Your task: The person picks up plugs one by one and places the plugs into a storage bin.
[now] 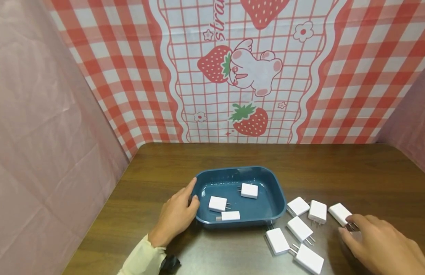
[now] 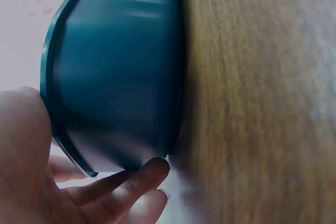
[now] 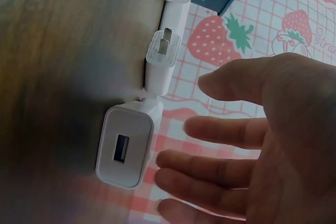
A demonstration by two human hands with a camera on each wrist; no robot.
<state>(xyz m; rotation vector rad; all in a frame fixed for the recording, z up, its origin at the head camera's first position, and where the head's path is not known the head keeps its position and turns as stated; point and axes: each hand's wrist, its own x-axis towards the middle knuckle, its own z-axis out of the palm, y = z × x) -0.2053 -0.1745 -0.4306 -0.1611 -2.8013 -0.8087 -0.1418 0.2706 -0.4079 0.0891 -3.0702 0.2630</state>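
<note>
My left hand holds the left end of a blue plastic tray. Its thumb lies over the rim while other fingers reach along the outer wall. Inside the tray are three white USB wall chargers, one at the back right and two at the front left. On the right, my right hand hovers over the chargers with its fingers spread and apart from each other. Close beside its fingertips is a white charger whose USB port faces the wrist camera. Another charger lies just beyond the hand.
Several more white chargers, such as one with its prongs toward the front, lie loose on the brown wooden table right of the tray. A red-and-white checked strawberry cloth hangs behind the table. Pink fabric hangs at the left.
</note>
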